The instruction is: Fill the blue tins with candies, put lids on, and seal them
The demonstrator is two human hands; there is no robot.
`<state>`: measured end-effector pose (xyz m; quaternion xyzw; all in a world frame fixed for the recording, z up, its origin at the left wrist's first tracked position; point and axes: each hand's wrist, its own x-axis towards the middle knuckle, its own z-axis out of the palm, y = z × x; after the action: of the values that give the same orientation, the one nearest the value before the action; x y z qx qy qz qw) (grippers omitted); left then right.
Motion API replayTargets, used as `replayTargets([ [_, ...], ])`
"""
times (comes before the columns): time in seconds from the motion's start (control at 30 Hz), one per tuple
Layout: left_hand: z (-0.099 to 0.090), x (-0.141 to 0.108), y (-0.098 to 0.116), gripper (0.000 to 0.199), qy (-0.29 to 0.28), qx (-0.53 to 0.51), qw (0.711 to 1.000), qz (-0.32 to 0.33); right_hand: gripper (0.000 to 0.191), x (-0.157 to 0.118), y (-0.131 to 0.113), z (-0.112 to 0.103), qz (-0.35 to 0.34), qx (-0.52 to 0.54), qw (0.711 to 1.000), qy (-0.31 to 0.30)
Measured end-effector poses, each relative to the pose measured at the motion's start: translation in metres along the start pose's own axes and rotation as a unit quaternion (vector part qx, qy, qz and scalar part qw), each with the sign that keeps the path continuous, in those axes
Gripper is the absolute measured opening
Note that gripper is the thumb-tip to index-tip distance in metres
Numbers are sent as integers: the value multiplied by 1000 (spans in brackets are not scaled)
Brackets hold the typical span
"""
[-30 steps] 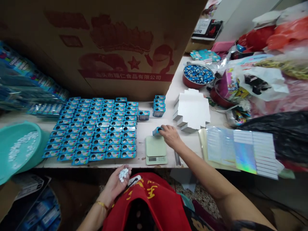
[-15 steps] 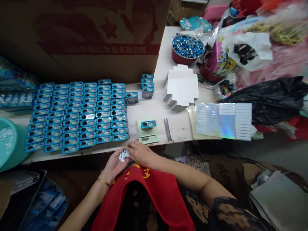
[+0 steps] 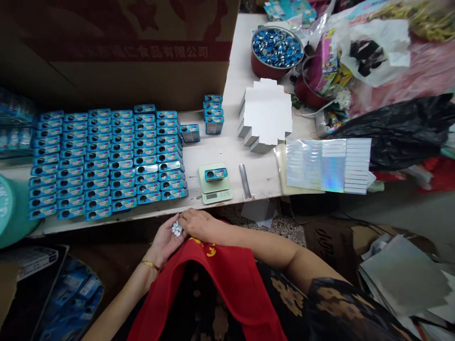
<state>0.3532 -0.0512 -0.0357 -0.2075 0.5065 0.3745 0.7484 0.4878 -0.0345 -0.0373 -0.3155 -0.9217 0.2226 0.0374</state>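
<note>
Carton: brown, red-printed cardboard carton point(image 3: 117, 80), 11 o'clock from your hands, backing the rows of tins.
Table: white, worn-edged table point(image 3: 194, 158); your hands are just on your side of its front edge.
Rows of tins: blue tins point(image 3: 106, 166) packed close in columns, 10 o'clock from you; each shows a dark round patch towards one end.
Basin: turquoise basin point(image 3: 24, 218) at 9 o'clock, cut off by the view; white bits inside.
Left hand: your left hand point(image 3: 166, 240) is palm up and cupped, cradling white pellets.
Right hand: your right hand point(image 3: 202, 225) lies against the left, fingers bent over the pile; fingertips hidden, so cannot tell whether they pinch anything.
Scale: pale green scale point(image 3: 216, 189) at 1 o'clock, near the table's edge, display towards you; too small to read.
Metal strip: grey strip point(image 3: 245, 181), 2 o'clock, just beside the scale.
Tin on scale: a single blue tin point(image 3: 215, 174) sits on the plate, untouched. Probably light, stiff, slick and easily dented; best taken by its opposite long sides, without squeezing.
Pellets: white pellets point(image 3: 177, 229) heaped in your left palm. Likely light, hard, smooth, apt to roll; best taken between fingertips and thumb, palm kept hollow.
</note>
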Motion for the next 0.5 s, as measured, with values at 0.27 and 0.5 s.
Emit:
replayTargets([
  [0.27,10,5,0,21,-9,37,999,-5,14,-5,16,3,1,73,997,16],
  [0.5,49,23,10,16,-86,41,995,42,16,-8,74,-32,133,269,939,167],
])
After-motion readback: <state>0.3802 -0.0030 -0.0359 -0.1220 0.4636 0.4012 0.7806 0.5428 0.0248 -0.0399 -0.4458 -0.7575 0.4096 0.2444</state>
